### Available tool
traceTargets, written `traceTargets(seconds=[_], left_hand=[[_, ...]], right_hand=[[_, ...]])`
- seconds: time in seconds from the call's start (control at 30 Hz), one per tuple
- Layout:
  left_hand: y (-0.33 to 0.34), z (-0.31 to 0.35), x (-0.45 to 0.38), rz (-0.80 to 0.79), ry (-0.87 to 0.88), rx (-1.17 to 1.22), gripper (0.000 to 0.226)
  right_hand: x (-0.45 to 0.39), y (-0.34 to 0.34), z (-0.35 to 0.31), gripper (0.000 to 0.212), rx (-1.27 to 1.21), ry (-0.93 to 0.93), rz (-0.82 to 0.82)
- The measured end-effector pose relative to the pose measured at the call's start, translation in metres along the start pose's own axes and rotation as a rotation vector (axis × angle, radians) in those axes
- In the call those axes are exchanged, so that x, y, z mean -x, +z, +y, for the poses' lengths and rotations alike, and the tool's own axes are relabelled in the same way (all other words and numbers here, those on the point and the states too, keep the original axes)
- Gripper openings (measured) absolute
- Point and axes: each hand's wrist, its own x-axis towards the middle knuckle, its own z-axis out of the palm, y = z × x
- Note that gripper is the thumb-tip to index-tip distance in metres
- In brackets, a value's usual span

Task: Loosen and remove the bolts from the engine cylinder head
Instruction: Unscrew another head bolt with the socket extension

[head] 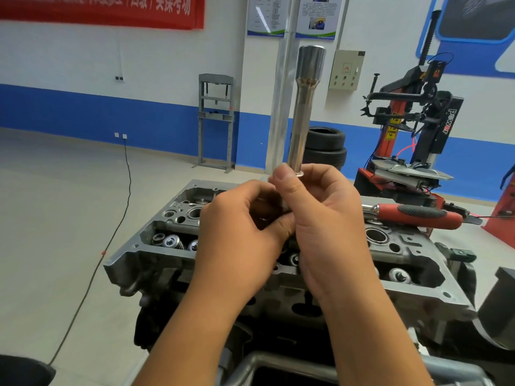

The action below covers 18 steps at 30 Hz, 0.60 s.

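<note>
- The right hand [315, 218] is gripping the lower end of a long socket [303, 107], thumb and fingers curled round it, so that grip is closed on the tool.
- The socket is standing nearly upright, its wide mouth at the top and its long axis leaning slightly to the right; it is rising straight up out of the grip.
- The left hand [242, 232] is pressing in against the right, fingers curled round something dark at the socket's base; what that piece is cannot be told, since the fingers are hiding it.
- Both hands are hovering just above the middle of the head [412, 263], apart from it, the right slightly nearer the socket shaft.
- The head is lying directly below the grip, its long axis running left to right across the view; valve springs [172, 242] are showing near its left end and open bores near its right end.
- No bolt can be made out clearly from here.
- A ratchet [418, 215] with a red handle is resting at the head's far right edge, close to the right hand.
- Judging by this, the tool is being assembled or changed, and the next move will be downward into the head.
- The floor [69, 204] to the left is lying open, with a cable [122, 207] trailing across it; tyres [326, 149] and a tyre machine [418, 121] are standing well behind.
</note>
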Motion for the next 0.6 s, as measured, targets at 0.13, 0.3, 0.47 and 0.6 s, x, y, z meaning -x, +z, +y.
traceTargets(seconds=[0.13,0.3,0.47,0.6], left_hand=[[0.0,0.005,0.002,-0.021,0.017,-0.097,0.02],[-0.007,0.011,0.001,-0.14,0.027,-0.27,0.034],[-0.005,0.008,0.003,-0.066,-0.009,-0.231,0.038],[-0.003,0.005,0.003,-0.023,-0.021,-0.208,0.024]], right_hand=[[0.0,0.0,0.0,0.018,0.026,-0.001,-0.044],[-0.001,0.002,-0.001,0.025,-0.001,-0.001,-0.093],[0.0,0.001,-0.003,0.027,-0.02,-0.004,-0.064],[0.002,0.0,-0.001,0.026,0.018,-0.035,-0.07]])
